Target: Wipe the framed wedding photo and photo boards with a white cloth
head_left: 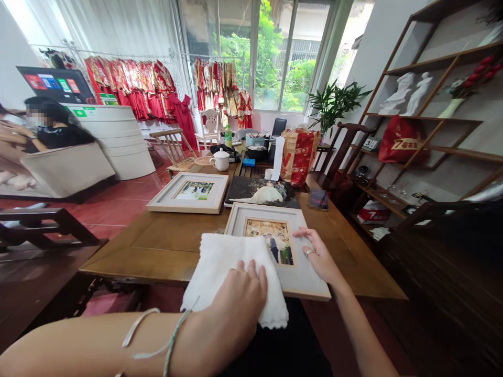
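Observation:
A white cloth (220,262) lies over the left half of a framed wedding photo (293,262) at the near edge of the wooden table (168,246). My left hand (241,293) rests palm down on the cloth, fingers stretched forward. My right hand (320,256), a ring on one finger, lies flat on the frame's right border, fingers spread. The frame overhangs the table edge toward me.
A second framed photo (190,192) and a dark photo print (262,192) lie further back. Beyond are a white cup (220,159), tea ware, a red gift bag (298,155) and a phone (318,199). A person (47,128) sits at left. Shelves (432,120) stand right.

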Action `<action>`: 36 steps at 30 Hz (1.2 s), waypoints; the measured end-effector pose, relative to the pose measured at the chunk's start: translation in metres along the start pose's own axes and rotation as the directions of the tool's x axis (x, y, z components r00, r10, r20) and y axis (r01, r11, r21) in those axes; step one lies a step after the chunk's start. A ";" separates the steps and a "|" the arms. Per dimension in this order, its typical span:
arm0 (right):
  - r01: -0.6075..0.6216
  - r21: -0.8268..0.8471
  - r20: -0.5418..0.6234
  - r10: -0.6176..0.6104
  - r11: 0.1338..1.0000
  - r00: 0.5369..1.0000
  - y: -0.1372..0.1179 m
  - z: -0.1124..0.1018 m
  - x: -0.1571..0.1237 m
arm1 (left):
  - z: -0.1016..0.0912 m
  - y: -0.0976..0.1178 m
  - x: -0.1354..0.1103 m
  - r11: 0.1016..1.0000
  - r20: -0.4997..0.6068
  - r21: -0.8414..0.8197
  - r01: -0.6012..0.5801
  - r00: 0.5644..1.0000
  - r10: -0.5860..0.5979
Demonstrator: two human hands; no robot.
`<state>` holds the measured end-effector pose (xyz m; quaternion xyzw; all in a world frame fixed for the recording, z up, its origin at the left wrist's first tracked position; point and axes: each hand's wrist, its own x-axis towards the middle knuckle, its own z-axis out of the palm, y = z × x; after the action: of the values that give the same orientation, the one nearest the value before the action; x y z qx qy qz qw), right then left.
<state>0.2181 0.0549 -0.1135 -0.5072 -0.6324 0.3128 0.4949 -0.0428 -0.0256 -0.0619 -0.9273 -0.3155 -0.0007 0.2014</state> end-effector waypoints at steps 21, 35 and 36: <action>-0.001 0.013 0.000 0.001 1.000 1.000 0.012 0.001 0.002 | 0.054 -0.114 0.096 0.938 0.016 -0.220 0.268 0.962 -0.271; 0.005 0.002 -0.008 -0.005 1.000 1.000 -0.002 0.002 -0.008 | -0.046 -0.023 -0.008 0.874 0.328 -0.393 0.285 0.932 -0.157; 0.000 -0.001 -0.007 0.000 1.000 1.000 -0.004 0.003 -0.009 | -0.047 -0.024 -0.007 0.867 0.322 -0.400 0.297 0.931 -0.171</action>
<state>0.2145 0.0457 -0.1139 -0.5084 -0.6309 0.3109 0.4969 -0.0572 -0.0298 -0.0107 -0.8938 -0.4430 0.0323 -0.0620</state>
